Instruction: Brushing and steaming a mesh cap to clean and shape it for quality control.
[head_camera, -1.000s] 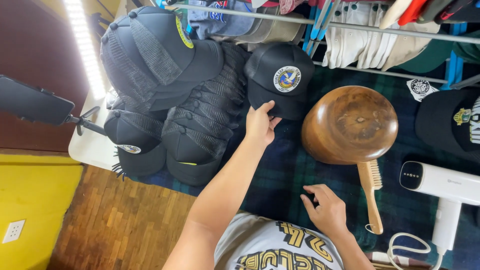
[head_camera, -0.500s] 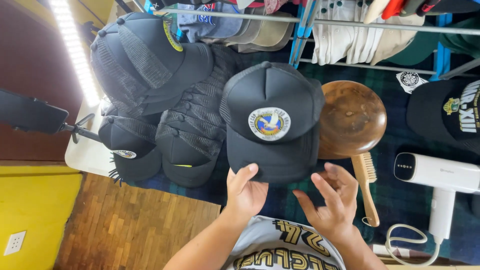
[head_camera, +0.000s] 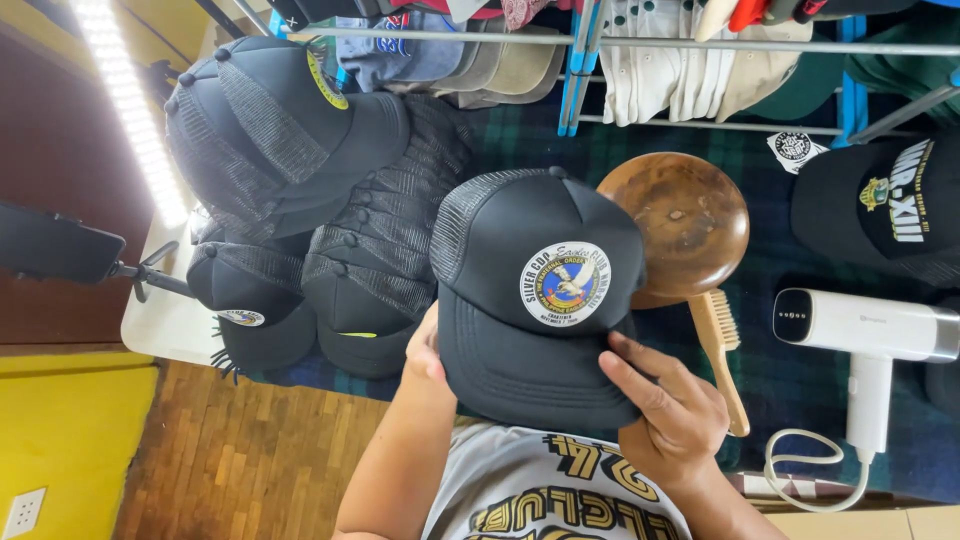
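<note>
I hold a black mesh-back cap (head_camera: 520, 300) with a round patch on its front, lifted over the table in front of my chest. My left hand (head_camera: 425, 345) grips the left edge of its brim. My right hand (head_camera: 668, 405) holds the brim's right side, fingers spread on top. Left of the cap lie stacks of black caps (head_camera: 370, 250). Behind it sits a rounded wooden hat block (head_camera: 690, 215), with a wooden brush (head_camera: 722, 350) beside it.
A white handheld steamer (head_camera: 865, 335) with its cord lies at the right. Another black cap (head_camera: 885, 205) sits at the far right. A metal rack (head_camera: 600, 40) of hanging caps runs along the back. A phone on a stand (head_camera: 55, 245) and a light bar (head_camera: 130, 110) are at left.
My left hand picked a cap off the stack and drew it toward me. My right hand rose from the table and took the brim; the cap has turned slightly since.
</note>
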